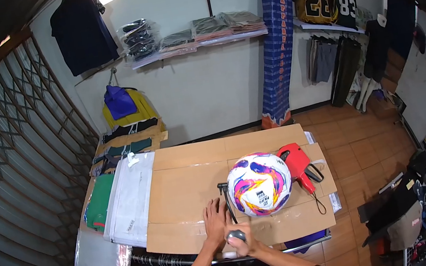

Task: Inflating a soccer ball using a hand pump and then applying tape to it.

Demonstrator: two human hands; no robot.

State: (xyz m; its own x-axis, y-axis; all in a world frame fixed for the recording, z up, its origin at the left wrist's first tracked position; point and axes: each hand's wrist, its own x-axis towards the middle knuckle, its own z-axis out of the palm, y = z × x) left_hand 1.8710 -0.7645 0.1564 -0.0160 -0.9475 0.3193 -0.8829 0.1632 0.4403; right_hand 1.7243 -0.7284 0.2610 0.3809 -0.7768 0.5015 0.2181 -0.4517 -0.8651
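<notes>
A white soccer ball (pixel 259 184) with purple, pink and orange patterns rests on a flattened cardboard sheet (pixel 188 187). Just left of it lies a black hose (pixel 229 205) with a nozzle end, seemingly part of a hand pump. My right hand (pixel 241 239) is closed around the pump's dark rounded handle (pixel 236 236) near the cardboard's front edge. Beside it, my left hand (pixel 215 220) is at the hose's left with fingers extended over the cardboard; its palm side is hidden, so any hold is unclear. A red price-label gun (pixel 298 165) lies right of the ball.
A white plastic-wrapped package (pixel 131 200) and a folded green garment (pixel 100 201) lie left of the cardboard. A metal rail (pixel 212 261) with hanging clothes runs along the front edge. Clothing racks (pixel 401 212) stand at right, and a blue printed column (pixel 276 43) rises behind.
</notes>
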